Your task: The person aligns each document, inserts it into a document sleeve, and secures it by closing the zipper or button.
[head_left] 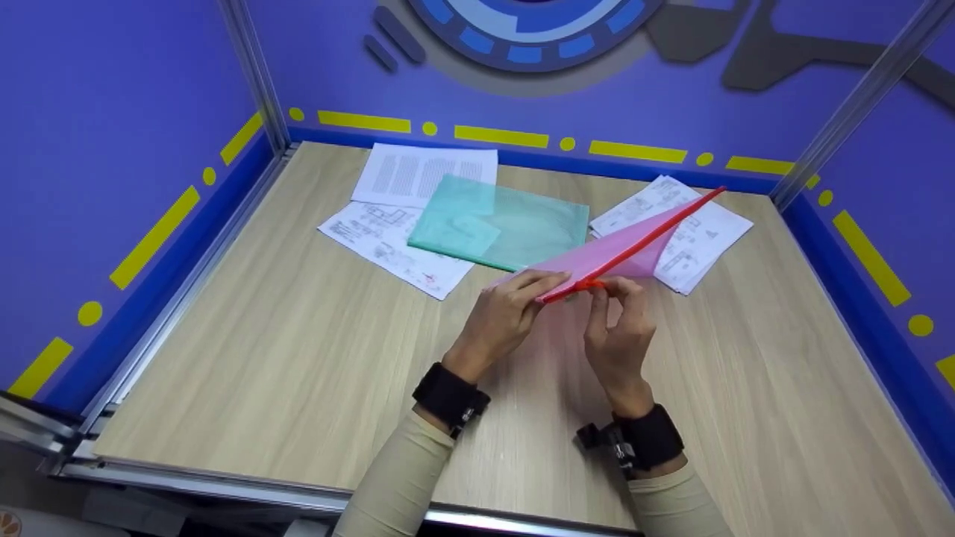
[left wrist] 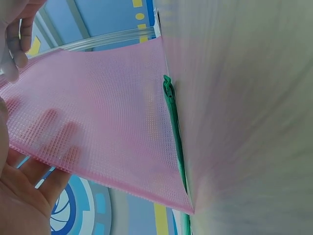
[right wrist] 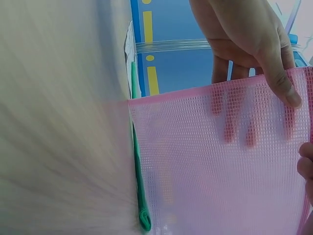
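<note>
A pink mesh zipper pouch (head_left: 589, 252) with a red zipper edge (head_left: 647, 237) stands tilted above the table, zipper side up. My left hand (head_left: 498, 321) grips its near left corner; in the right wrist view the thumb (right wrist: 281, 83) lies on the near face while the other fingers show through the mesh behind. My right hand (head_left: 621, 332) pinches at the red zipper pull (head_left: 592, 283) close to that corner, its fingertips partly hidden by the pouch. Beyond, a green mesh zipper pouch (head_left: 541, 224) lies flat, its green zipper (left wrist: 173, 117) visible in the left wrist view.
Printed sheets, one of text (head_left: 425, 168) and one of drawings (head_left: 395, 242), lie partly under the green pouch. Another stack of drawing sheets (head_left: 709, 242) lies at the back right, partly behind the pink pouch. Blue panels (head_left: 134, 149) enclose the wooden table (head_left: 283, 358).
</note>
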### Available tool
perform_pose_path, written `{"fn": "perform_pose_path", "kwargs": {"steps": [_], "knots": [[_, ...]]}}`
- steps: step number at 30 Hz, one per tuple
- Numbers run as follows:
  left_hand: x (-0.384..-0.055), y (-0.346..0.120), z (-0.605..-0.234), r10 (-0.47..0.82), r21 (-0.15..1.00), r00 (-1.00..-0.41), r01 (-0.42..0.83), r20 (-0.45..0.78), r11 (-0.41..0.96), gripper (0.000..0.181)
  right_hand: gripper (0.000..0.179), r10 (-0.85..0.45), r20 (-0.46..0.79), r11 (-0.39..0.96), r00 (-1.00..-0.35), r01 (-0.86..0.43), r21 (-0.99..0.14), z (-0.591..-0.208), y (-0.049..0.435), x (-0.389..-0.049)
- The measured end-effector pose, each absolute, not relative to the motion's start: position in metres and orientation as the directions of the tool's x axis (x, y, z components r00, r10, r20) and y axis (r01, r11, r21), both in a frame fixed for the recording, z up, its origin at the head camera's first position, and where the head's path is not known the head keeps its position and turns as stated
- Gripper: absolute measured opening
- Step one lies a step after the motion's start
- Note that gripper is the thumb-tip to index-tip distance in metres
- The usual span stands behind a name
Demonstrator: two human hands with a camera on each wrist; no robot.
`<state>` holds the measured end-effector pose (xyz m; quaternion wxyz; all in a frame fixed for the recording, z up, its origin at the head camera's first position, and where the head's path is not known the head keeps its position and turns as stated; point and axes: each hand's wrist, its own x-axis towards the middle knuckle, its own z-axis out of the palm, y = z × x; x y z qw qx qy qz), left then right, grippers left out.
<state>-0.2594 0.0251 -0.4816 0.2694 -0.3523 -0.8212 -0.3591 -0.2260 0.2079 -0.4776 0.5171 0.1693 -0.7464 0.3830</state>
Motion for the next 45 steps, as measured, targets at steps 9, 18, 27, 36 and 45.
{"fn": "perform_pose_path", "kwargs": {"steps": [9,18,27,36,45], "knots": [[-0.259,0.025,-0.481,0.385,0.4,-0.602,0.777,0.7,0.486,0.036,0.032,0.136,0.91,0.63,-0.392,-0.674,-0.385,-0.477,0.21,-0.226],[-0.259,0.024,-0.482,0.385,0.406,-0.606,0.775,0.696,0.484,0.035,0.025,0.141,0.899,0.673,-0.414,-0.626,-0.393,-0.477,0.215,-0.227],[-0.261,0.02,-0.483,0.382,0.432,-0.62,0.769,0.685,0.472,0.037,0.021,0.154,0.891,0.687,-0.427,-0.602,-0.407,-0.477,0.217,-0.228],[-0.262,0.016,-0.48,0.347,0.489,-0.65,0.748,0.676,0.448,0.037,0.025,-0.008,0.886,0.657,-0.464,-0.67,-0.345,-0.479,0.217,-0.231],[-0.264,0.017,-0.481,0.346,0.459,-0.621,0.768,0.703,0.446,0.034,0.024,0.009,0.867,0.712,-0.497,-0.606,-0.355,-0.478,0.219,-0.231]]}}
